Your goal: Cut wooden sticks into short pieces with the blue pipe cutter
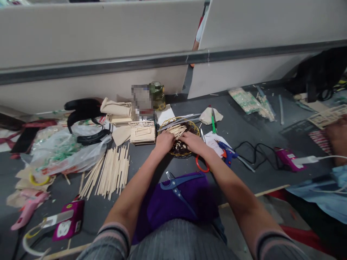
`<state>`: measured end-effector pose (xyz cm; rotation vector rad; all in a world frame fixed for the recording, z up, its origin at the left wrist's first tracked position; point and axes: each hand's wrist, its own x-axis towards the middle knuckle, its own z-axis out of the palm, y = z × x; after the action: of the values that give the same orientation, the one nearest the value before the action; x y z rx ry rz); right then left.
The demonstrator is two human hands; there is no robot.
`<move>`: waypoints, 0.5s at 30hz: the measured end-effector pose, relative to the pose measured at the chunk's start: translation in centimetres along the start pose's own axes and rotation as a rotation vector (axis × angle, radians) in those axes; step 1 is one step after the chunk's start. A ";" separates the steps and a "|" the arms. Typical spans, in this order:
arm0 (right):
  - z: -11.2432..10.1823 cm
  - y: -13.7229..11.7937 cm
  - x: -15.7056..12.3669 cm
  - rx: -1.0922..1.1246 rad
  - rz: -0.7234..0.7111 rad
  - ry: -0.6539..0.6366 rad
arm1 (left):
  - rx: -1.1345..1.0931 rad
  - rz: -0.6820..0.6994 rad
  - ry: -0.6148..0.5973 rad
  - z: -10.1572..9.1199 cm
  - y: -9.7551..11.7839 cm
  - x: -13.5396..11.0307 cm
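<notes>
My left hand (165, 142) and my right hand (193, 141) meet over a round dark basket with a yellow woven rim (195, 127). Between them lies a bundle of thin wooden sticks (177, 130), with the fingers of both hands closed on its two sides. Short stick pieces (180, 146) lie in the basket below the hands. Long pale strips (180, 121) rest across the basket's far side. My fingertips are partly hidden by the sticks and the basket's shade.
Left of the basket stands a small stick-built frame (142, 133); longer sticks (114, 169) lie nearer. To the right are orange-handled scissors (202, 163) and a blue glue gun (229, 155). A blue cutter (176, 186) rests on purple cloth over my lap. Another person's hand (336, 135) is far right.
</notes>
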<state>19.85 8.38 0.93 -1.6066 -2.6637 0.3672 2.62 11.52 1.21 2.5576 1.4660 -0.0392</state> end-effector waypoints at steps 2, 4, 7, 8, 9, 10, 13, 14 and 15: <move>-0.3 0.2 -0.1 0.012 -0.012 -0.022 | 0.003 -0.018 -0.004 0.0 0.0 -0.1; -0.7 0.5 -0.2 0.025 -0.014 -0.042 | 0.002 -0.029 -0.010 0.1 0.1 -0.1; -1.0 0.9 -0.3 0.035 -0.002 -0.047 | -0.003 -0.039 -0.017 0.1 0.1 0.0; -0.9 0.9 -0.3 0.035 0.004 -0.041 | -0.004 -0.043 -0.019 0.0 0.1 0.0; -0.8 0.9 -0.2 0.035 0.007 -0.035 | -0.005 -0.048 -0.020 0.0 0.1 0.1; -0.7 0.8 -0.1 0.035 0.008 -0.031 | -0.005 -0.052 -0.020 0.0 0.1 0.2; -0.3 0.6 -0.1 0.043 -0.009 -0.038 | -0.006 -0.062 -0.020 -0.1 0.0 0.3; -0.3 0.6 -0.2 0.048 -0.016 -0.046 | -0.007 -0.062 -0.021 -0.2 0.0 0.3; -0.3 0.6 -0.2 0.053 -0.020 -0.052 | -0.008 -0.061 -0.022 -0.3 -0.1 0.3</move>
<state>20.53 8.52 1.12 -1.5753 -2.6809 0.4815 2.69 11.89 1.41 2.4977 1.5327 -0.0694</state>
